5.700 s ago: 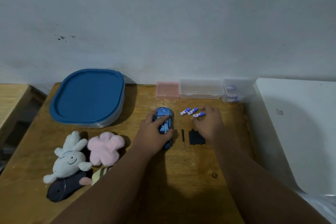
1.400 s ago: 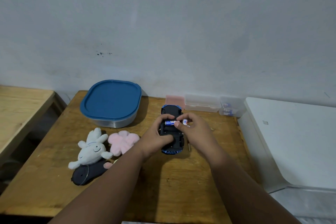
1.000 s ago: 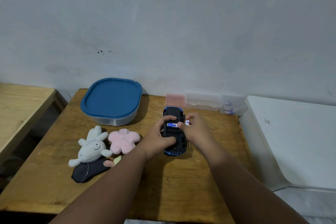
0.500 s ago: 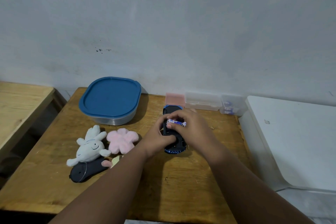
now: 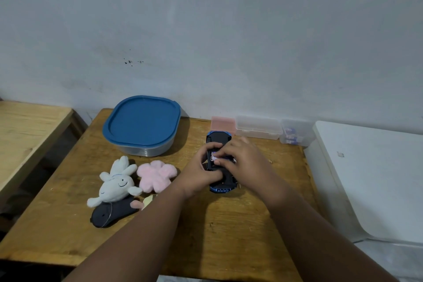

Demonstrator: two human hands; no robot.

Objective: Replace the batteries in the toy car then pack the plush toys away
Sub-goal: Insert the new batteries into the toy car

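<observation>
The blue toy car lies upside down on the wooden table, its black underside facing up. My left hand grips the car's left side. My right hand presses a blue-and-white battery into the open compartment with its fingertips. To the left lie the plush toys: a white bunny, a pink flower-shaped plush and a dark navy plush under the bunny. The car's middle is hidden by my fingers.
A container with a blue lid stands at the back left. A pink box, a clear box and a small clear box with batteries line the wall. A white appliance stands right; another wooden table left.
The car has been flipped onto its roof since the oldest frame. My right hand brought a battery over the compartment and has lowered it into the car; my left hand keeps its hold.
</observation>
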